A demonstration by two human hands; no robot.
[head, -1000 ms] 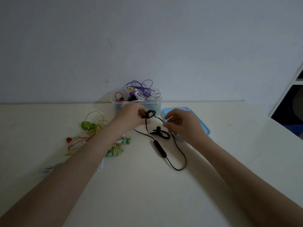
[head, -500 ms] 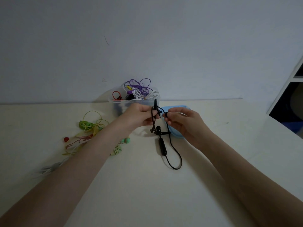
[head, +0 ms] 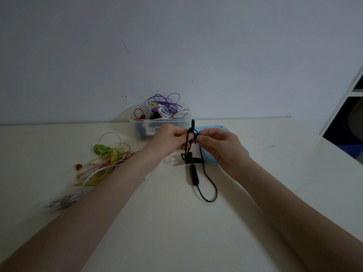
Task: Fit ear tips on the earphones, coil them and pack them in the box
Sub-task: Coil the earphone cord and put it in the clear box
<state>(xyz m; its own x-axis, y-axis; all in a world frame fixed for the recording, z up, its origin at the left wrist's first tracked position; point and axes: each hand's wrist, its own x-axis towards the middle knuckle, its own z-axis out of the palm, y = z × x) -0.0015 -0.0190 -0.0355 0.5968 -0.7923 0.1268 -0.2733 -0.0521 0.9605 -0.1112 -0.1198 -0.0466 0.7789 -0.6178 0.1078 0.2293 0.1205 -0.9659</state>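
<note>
both hands are up over the tabletop (head: 176,222) and meeting in the middle: the left hand (head: 169,140) pinches the black earphones (head: 189,142) near their top loop, fingers curled round the cord, and the right hand (head: 218,143) pinches the same pair from the other side, fingertips touching the black piece between them. whether there is an ear tip in that right pinch, it is too small to tell. the rest of the black cord hangs down from the hands, the second earbud and its hook dangling just below, the inline remote (head: 194,174) lower down, and the last loop of cord resting on the tabletop. behind the hands sits the clear box (head: 143,128), already stuffed with purple, white and red cords, and the blue lid (head: 222,128) lies just right of it, partly behind the right hand. off to the left, a loose tangle of green, yellow and pink earphones (head: 106,158) waits on the tabletop. this looks like the fitting step on 1 bud, so the way to do it well, i would judge: keep the left hand steady on the bud itself and not the cord, press the tip on straight and give it a small twist so it seats all round, and keep the hanging cord slack so nothing tugs the bud off line.
</note>
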